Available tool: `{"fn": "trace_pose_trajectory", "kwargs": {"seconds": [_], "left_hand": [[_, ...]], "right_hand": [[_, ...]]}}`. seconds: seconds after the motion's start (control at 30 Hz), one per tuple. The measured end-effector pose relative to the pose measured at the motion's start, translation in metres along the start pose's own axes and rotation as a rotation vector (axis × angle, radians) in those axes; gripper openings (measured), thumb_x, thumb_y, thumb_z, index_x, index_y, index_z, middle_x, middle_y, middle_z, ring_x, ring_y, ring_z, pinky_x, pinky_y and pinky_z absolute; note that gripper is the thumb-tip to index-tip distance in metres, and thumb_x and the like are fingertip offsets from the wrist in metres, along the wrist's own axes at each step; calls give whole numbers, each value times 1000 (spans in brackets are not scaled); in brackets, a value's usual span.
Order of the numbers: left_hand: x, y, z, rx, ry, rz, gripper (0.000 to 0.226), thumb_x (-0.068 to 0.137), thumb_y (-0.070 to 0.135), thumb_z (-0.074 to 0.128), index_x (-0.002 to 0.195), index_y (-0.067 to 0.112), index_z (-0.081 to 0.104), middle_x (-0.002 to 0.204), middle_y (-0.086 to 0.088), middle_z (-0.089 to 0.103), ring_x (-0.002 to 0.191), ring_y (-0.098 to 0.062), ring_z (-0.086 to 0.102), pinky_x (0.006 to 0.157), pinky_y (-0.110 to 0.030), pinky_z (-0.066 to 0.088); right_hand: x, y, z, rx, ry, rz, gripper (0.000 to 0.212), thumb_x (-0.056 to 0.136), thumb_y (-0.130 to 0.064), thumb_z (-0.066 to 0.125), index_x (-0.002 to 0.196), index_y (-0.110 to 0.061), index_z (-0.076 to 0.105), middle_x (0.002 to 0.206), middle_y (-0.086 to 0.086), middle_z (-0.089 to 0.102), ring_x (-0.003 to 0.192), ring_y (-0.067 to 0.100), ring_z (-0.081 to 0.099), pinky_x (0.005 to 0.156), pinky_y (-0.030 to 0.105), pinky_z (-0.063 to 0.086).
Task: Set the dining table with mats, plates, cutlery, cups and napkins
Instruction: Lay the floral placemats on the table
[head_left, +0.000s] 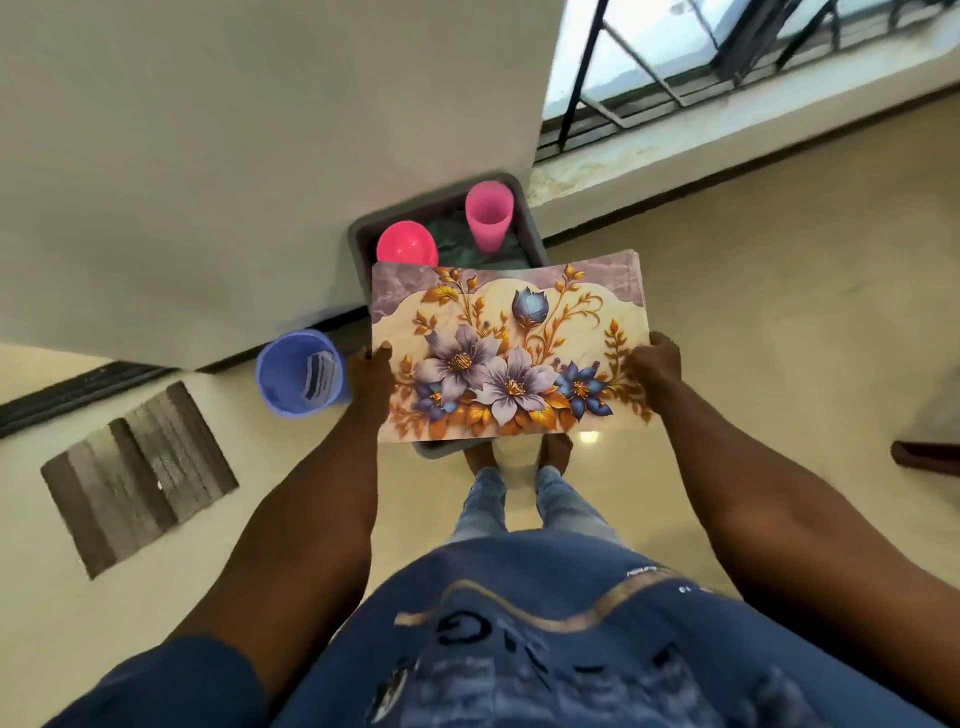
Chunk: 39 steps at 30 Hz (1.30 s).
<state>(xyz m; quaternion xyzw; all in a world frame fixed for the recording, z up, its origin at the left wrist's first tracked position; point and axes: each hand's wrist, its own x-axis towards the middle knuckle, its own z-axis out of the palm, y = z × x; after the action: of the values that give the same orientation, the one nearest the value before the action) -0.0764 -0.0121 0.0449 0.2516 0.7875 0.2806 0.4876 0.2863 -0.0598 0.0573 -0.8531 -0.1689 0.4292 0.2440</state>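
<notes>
A stack of floral place mats (509, 348) with purple and blue flowers is held flat in front of me, above a grey tub (363, 234) on the floor. My left hand (370, 376) grips the stack's left edge and my right hand (655, 364) grips its right edge. In the tub stand a pale pink cup (488, 215) and a bright pink cup (407, 244), over something dark green. The mats hide the rest of the tub.
A blue plastic bin (301, 373) stands on the floor left of the tub, against the white wall (234, 156). A striped grey doormat (137, 475) lies further left. A barred window (727, 62) is at upper right. My feet (519, 457) stand on beige tiles.
</notes>
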Motion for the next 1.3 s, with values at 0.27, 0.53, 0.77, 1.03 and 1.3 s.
{"fn": "trace_pose_trajectory", "kwargs": {"seconds": [0.27, 0.53, 0.77, 1.03, 1.3], "left_hand": [[-22, 41, 28, 159, -350, 172, 20, 96, 11, 54, 113, 16, 64, 82, 2, 64, 60, -4, 63, 53, -19, 49], [-96, 39, 93, 324, -619, 335, 24, 95, 19, 56, 115, 12, 69, 103, -4, 68, 91, -20, 61, 68, -25, 48], [-188, -7, 104, 317, -896, 264, 14, 91, 20, 68, 102, 11, 69, 100, -7, 74, 73, -17, 72, 69, -32, 61], [-316, -101, 79, 467, -1141, 387, 27, 94, 30, 63, 116, 15, 70, 103, -5, 74, 79, -20, 73, 64, -28, 61], [-423, -173, 110, 522, -1139, 562, 27, 92, 17, 63, 116, 9, 71, 107, -4, 73, 70, -9, 63, 59, -17, 51]], "right_hand": [[-46, 73, -74, 222, 93, 97, 42, 76, 3, 49, 112, -12, 66, 112, 18, 68, 99, 34, 65, 86, 46, 57], [-148, 172, -129, 467, 379, 168, 47, 84, 8, 44, 122, -9, 65, 108, 6, 64, 99, 21, 60, 81, 27, 47], [-265, 284, -146, 703, 647, 218, 53, 84, 9, 44, 123, -19, 65, 96, 2, 66, 77, 13, 60, 61, 18, 47], [-407, 422, -142, 837, 956, 324, 26, 87, -5, 51, 104, -6, 70, 95, 8, 69, 88, 22, 64, 73, 30, 50], [-476, 518, -177, 872, 1205, 396, 31, 85, -6, 54, 114, -6, 63, 108, 8, 66, 97, 24, 63, 76, 30, 49]]}}
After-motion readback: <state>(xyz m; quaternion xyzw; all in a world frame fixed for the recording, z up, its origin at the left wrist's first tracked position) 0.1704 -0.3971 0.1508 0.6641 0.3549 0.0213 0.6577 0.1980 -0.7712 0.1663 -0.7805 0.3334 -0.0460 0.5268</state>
